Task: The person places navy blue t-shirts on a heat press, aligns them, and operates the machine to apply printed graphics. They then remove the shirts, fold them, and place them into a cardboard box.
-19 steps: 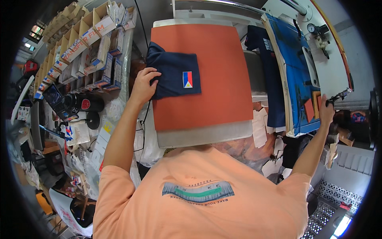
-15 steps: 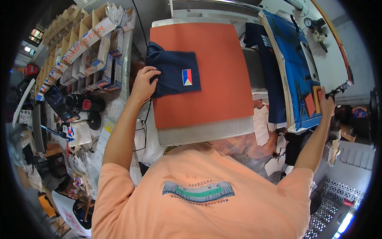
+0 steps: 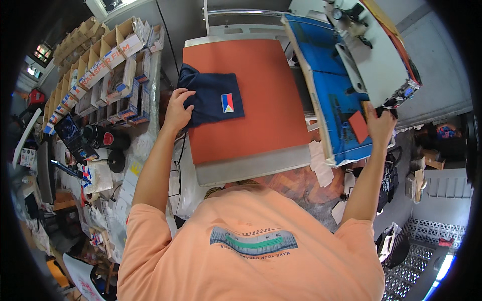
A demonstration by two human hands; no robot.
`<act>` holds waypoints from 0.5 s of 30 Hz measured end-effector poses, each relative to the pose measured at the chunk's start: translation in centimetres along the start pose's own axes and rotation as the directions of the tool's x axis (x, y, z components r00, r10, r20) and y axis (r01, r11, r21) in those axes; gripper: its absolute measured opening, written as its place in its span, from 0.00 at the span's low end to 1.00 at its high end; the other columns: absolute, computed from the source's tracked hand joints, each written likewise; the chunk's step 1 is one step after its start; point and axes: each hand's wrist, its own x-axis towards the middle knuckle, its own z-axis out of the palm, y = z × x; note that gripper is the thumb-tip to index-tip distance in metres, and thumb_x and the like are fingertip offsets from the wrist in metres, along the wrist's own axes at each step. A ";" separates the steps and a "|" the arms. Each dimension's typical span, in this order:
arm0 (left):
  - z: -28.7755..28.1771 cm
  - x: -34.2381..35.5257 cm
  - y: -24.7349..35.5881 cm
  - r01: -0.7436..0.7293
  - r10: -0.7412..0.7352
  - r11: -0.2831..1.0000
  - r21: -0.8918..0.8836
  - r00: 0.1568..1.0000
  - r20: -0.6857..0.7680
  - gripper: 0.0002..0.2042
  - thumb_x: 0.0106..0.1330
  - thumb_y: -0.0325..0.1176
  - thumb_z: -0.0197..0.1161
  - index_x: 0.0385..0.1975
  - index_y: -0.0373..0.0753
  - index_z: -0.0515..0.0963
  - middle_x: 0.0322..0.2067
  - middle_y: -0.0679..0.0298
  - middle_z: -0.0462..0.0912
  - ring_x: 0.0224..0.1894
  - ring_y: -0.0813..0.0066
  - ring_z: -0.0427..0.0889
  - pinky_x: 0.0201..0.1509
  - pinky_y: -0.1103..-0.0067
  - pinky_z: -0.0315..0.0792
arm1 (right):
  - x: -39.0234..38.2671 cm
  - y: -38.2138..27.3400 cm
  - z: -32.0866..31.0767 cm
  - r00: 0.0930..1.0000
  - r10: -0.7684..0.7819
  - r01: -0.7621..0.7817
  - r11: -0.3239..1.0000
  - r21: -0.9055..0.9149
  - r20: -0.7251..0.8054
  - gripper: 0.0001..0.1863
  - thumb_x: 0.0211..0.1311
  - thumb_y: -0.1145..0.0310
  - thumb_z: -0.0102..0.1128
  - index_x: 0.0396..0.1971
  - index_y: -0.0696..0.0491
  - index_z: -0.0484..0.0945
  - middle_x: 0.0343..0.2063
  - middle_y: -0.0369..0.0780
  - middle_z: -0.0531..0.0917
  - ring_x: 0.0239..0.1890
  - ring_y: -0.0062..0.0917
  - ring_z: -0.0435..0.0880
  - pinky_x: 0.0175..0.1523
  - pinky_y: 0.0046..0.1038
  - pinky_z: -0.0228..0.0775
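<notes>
A folded navy cloth [image 3: 206, 105] lies on the orange pad [image 3: 266, 115] of a heat press, over the pad's left edge. It bears a small blue, red and white flag patch [image 3: 227, 103] near its right side. My left hand [image 3: 176, 109] closes on the cloth's left edge, thumb below and fingers above. Far to the right, my right hand [image 3: 380, 125] grips the dark handle [image 3: 387, 110] at the near end of the press's upper part. Below that part is a blue-covered plate [image 3: 321, 47] with a pale frame; an orange-red piece [image 3: 358, 127] lies on it beside my hand.
Boxes of film [image 3: 103, 70] stand in rows on the cluttered bench at left, with a black cylindrical device [image 3: 103, 136] nearby. A metal rail [image 3: 246, 12] runs behind the pad. Paper sheets [image 3: 320, 163] lie on the floor to the right.
My right hand and the press's upper part have swung left, closer to the pad. The navy garment seen between them is now hidden. My left hand stays on the cloth.
</notes>
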 end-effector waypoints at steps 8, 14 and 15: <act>-0.2 0.8 0.4 0.141 -0.140 0.990 -0.033 0.990 0.024 0.38 0.54 0.18 0.72 0.68 0.42 0.68 0.61 0.49 0.73 0.63 0.49 0.76 0.67 0.65 0.72 | -6.0 -7.0 -3.0 0.990 -0.119 0.140 0.927 0.348 -0.081 0.33 0.53 0.51 0.78 0.52 0.56 0.78 0.54 0.50 0.79 0.59 0.47 0.74 0.63 0.48 0.64; -0.7 1.2 0.6 0.142 -0.141 0.989 -0.030 0.989 0.052 0.41 0.53 0.19 0.74 0.70 0.41 0.65 0.63 0.47 0.73 0.63 0.48 0.77 0.66 0.64 0.73 | -6.7 -12.1 -5.4 0.917 -0.215 0.344 0.851 0.396 -0.336 0.65 0.32 0.46 0.88 0.72 0.53 0.59 0.74 0.59 0.48 0.73 0.56 0.59 0.71 0.52 0.59; -0.7 1.2 0.4 0.148 -0.147 0.989 -0.019 0.987 0.061 0.42 0.52 0.19 0.75 0.70 0.41 0.65 0.64 0.47 0.73 0.63 0.48 0.76 0.66 0.64 0.73 | -6.7 -13.1 -5.4 0.908 -0.245 0.383 0.813 0.438 -0.340 0.67 0.32 0.46 0.88 0.73 0.53 0.56 0.74 0.61 0.47 0.74 0.58 0.56 0.71 0.53 0.59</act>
